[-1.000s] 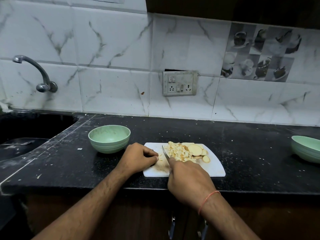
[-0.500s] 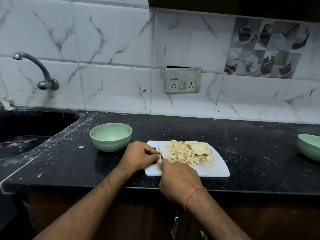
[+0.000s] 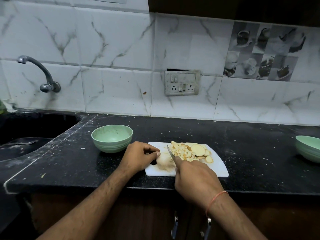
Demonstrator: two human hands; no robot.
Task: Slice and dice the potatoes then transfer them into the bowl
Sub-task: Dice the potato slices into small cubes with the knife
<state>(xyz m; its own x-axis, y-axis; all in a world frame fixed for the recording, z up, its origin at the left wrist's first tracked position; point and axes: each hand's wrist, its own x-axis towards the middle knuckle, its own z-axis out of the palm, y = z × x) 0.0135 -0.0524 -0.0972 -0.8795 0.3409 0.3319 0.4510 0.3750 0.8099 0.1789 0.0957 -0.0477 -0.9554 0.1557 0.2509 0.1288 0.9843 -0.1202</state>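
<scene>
Two green bowls stand on the counter (image 3: 242, 144): the left bowl (image 3: 112, 138), showing no contents, and the right bowl (image 3: 308, 148). Between them, on the cutting board (image 3: 218, 168), the left hand (image 3: 138, 157) rests curled, holding nothing visible; the right hand (image 3: 195, 177) grips the knife (image 3: 170, 152) beside the diced potatoes (image 3: 183, 151) and potato slices (image 3: 198, 149). No writing is legible.

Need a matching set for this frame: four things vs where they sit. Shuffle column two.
1. tap
2. left bowl
3. knife
4. power socket

A. in the right hand, over the cutting board
B. on the wall tiles behind the board
C. over the sink
D. on the counter, left of the board

Pairs: 1-C, 2-D, 3-A, 4-B
</scene>
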